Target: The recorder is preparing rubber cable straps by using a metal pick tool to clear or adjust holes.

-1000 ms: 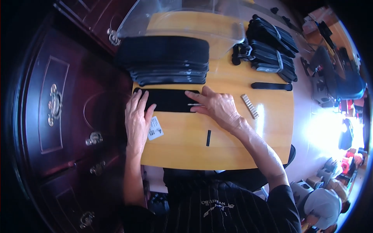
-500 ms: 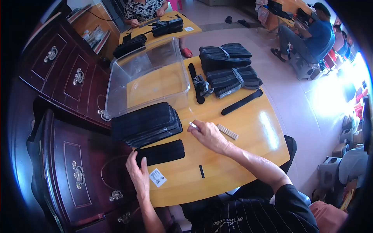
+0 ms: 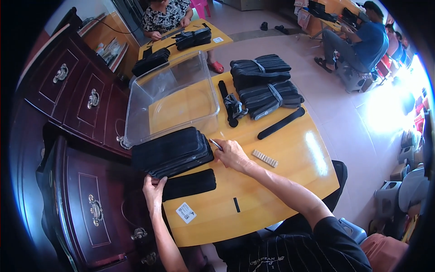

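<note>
A tall pile of black fabric bands (image 3: 174, 147) lies at the table's left edge. In front of it rests a smaller, flatter set of black bands (image 3: 192, 183). My left hand (image 3: 154, 188) is at the pile's near left corner, thumb and fingers closing on the band edges there; some fingertips are hidden. My right hand (image 3: 232, 155) is closed around a slim silver pen-like tool (image 3: 216, 144), its tip pointing at the pile's right end. A ridged beige strip (image 3: 265, 158) lies right of that hand. Nearer me are a white printed label (image 3: 186, 212) and a short black strip (image 3: 236, 205).
A clear plastic bin (image 3: 174, 97) stands behind the pile. Tied black bundles (image 3: 269, 97) and a loose black band (image 3: 281, 123) occupy the far right of the table (image 3: 281, 190). Dark wooden drawers (image 3: 90, 181) flank the left side. Other people sit farther off.
My right hand has moved left and slightly down, bringing the tool to the pile's right end. My left hand has shifted slightly, its thumb now against the band edges. The view has shifted slightly.
</note>
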A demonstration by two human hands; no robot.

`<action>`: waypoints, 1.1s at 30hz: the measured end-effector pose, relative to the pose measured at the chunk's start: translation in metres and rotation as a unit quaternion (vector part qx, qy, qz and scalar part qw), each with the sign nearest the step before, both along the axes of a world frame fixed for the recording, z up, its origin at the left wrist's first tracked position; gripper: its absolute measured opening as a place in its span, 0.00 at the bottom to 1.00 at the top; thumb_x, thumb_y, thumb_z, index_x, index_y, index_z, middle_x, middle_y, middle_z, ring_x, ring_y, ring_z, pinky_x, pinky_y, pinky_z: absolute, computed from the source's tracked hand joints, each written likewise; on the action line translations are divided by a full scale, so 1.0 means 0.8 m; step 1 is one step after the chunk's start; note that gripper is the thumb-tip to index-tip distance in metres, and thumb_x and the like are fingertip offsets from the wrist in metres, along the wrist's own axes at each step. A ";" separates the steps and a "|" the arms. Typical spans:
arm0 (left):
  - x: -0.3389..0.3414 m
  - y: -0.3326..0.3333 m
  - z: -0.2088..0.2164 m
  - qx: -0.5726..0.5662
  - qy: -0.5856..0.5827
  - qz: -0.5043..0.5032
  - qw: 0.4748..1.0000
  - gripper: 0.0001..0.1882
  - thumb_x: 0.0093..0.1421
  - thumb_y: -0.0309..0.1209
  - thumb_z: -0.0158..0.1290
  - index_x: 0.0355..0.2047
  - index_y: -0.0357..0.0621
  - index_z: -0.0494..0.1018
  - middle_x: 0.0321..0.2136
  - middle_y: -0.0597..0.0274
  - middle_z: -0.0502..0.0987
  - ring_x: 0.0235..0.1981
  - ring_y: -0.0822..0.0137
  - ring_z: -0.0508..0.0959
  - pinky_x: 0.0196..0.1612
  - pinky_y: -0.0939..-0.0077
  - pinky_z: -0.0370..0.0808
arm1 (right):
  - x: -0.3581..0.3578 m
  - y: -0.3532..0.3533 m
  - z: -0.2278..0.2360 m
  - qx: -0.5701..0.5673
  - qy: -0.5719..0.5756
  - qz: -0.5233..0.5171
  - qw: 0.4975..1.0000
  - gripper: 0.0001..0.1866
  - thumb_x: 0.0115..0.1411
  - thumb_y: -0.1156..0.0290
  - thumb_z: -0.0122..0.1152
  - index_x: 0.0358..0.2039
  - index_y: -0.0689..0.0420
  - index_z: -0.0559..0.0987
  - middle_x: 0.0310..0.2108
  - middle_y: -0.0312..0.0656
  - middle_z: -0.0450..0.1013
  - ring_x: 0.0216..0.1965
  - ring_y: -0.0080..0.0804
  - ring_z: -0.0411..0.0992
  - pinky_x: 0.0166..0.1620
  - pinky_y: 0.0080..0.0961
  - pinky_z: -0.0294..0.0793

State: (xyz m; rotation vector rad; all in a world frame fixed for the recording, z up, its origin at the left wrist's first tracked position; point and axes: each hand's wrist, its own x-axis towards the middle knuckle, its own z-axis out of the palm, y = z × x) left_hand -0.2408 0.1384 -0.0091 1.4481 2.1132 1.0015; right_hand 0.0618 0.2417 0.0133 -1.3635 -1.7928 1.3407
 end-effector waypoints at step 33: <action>0.123 -0.090 0.071 0.133 0.085 0.031 0.987 0.13 0.64 0.25 0.50 0.49 0.37 0.73 0.38 0.58 0.77 0.37 0.68 0.75 0.44 0.75 0.72 | 0.223 0.015 0.017 0.299 -0.240 -0.115 0.916 0.16 0.53 0.74 0.59 0.44 0.55 0.78 0.44 0.41 0.73 0.36 0.40 0.76 0.39 0.33 0.75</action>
